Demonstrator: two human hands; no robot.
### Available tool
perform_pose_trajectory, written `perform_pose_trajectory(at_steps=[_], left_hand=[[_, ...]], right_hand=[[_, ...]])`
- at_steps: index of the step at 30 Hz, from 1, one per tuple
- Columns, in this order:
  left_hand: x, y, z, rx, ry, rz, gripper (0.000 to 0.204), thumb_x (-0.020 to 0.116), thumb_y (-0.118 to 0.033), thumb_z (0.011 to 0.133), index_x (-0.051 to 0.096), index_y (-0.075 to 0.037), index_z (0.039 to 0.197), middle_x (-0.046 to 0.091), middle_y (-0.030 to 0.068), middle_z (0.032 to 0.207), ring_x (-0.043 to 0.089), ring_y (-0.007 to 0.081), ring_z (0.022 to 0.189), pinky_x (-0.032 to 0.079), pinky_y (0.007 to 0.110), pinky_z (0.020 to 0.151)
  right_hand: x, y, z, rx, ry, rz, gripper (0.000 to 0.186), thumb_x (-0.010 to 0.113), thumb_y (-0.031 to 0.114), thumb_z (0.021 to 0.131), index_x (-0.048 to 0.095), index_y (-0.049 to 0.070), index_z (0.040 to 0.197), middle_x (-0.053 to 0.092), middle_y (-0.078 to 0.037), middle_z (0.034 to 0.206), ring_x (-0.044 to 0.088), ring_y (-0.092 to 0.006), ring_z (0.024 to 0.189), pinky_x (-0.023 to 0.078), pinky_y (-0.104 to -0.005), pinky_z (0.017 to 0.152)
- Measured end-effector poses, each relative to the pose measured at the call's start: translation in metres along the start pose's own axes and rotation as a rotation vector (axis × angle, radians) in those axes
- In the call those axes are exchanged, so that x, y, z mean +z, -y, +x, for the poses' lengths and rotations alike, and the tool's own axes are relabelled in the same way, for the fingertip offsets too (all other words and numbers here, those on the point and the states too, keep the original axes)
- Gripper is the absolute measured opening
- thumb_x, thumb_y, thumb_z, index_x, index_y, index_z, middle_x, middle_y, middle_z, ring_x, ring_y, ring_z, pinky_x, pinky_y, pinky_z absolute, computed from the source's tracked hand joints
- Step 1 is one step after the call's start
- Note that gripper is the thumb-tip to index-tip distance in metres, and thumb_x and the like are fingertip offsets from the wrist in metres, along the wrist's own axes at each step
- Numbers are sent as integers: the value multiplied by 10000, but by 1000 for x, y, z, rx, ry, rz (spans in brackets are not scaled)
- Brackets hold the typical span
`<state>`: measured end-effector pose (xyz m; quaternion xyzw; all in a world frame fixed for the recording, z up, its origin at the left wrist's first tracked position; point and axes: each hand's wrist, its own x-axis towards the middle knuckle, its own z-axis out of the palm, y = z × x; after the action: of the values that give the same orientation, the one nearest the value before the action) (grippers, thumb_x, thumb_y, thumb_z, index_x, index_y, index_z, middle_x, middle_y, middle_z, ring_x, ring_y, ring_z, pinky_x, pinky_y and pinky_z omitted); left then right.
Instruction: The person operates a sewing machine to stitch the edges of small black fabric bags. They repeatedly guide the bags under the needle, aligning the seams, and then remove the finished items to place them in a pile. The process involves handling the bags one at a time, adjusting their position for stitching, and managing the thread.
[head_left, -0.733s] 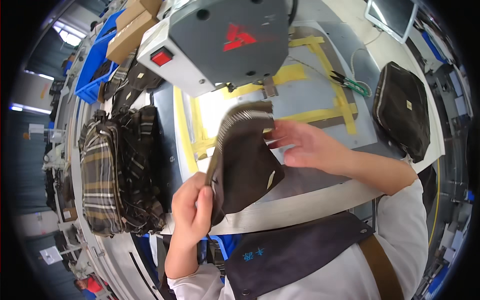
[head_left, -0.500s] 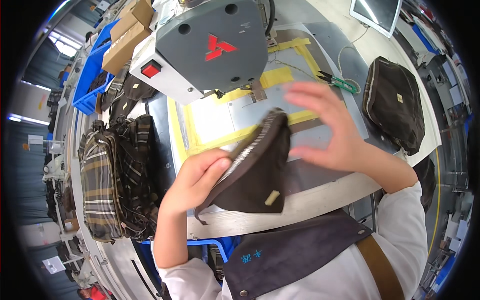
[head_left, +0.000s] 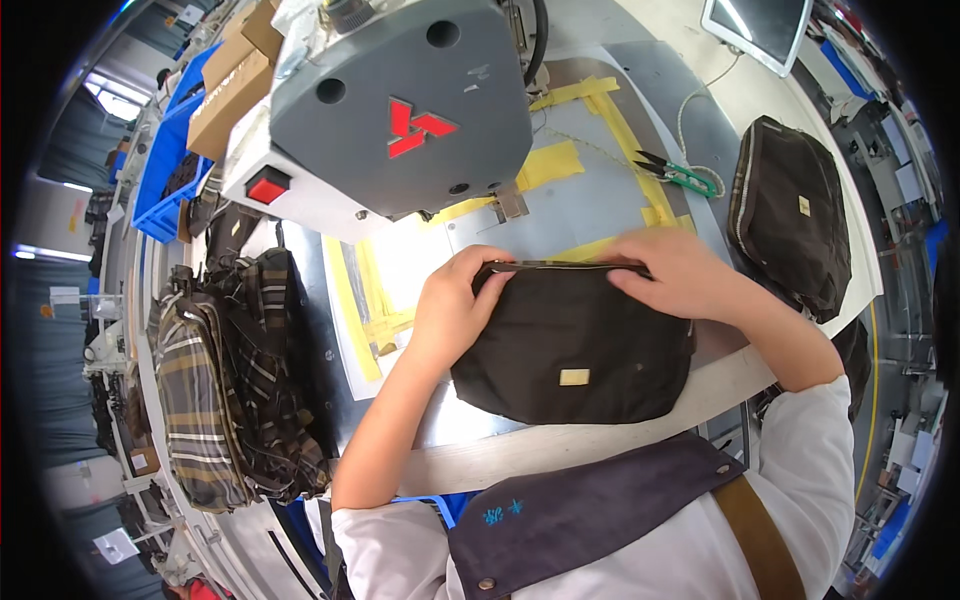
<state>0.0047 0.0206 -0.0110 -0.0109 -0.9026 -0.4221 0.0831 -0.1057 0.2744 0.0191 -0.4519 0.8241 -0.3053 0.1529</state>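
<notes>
Pouch is over the table's near edge, in front of the machine, face up toward the wearer. Left hand pinches the top edge near its left end, thumb in front; right hand, slightly blurred, pinches toward the right end — probably to keep the edge straight and the face flat. Snips and second pouch lie to the right, likely for easy reach. Dark brown cloth, rounded lower corners, soft creases — small pale label low near centre.
</notes>
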Motion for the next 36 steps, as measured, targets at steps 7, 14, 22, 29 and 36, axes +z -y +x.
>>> perform_pose_trajectory(at_steps=[7,14,22,29,36], left_hand=[[1,-9,13,-88,-34,-19,161,708,-85,798,610,-51,921,629,83,847,628,224,640,489,329,599],[1,-3,13,-173,-75,-210,181,730,-102,798,621,-45,932,613,36,853,577,96,637,472,253,576],[-20,8,9,-391,-86,-287,223,717,-48,823,639,21,1021,671,67,925,625,130,821,496,256,773],[-20,9,19,-114,-37,-182,160,727,-11,763,681,-39,914,676,84,855,672,214,781,519,293,718],[-12,14,13,224,-293,135,215,719,44,684,670,-65,862,669,50,853,665,227,756,529,308,643]], right_hand=[[30,9,62,-37,185,71,248,531,245,943,607,18,880,602,-190,750,603,-378,771,447,-454,679],[27,4,59,41,189,319,263,519,255,959,607,8,957,631,-169,812,588,-332,740,463,-396,696],[42,-3,63,394,23,908,305,602,211,897,584,-25,1089,616,-76,896,576,-164,838,465,-310,771],[37,17,84,168,161,489,246,655,192,855,604,-3,995,621,-55,958,566,-114,889,452,-299,787],[57,11,77,-300,-366,146,197,692,166,806,647,24,935,565,-95,731,546,-222,692,444,-320,642]])
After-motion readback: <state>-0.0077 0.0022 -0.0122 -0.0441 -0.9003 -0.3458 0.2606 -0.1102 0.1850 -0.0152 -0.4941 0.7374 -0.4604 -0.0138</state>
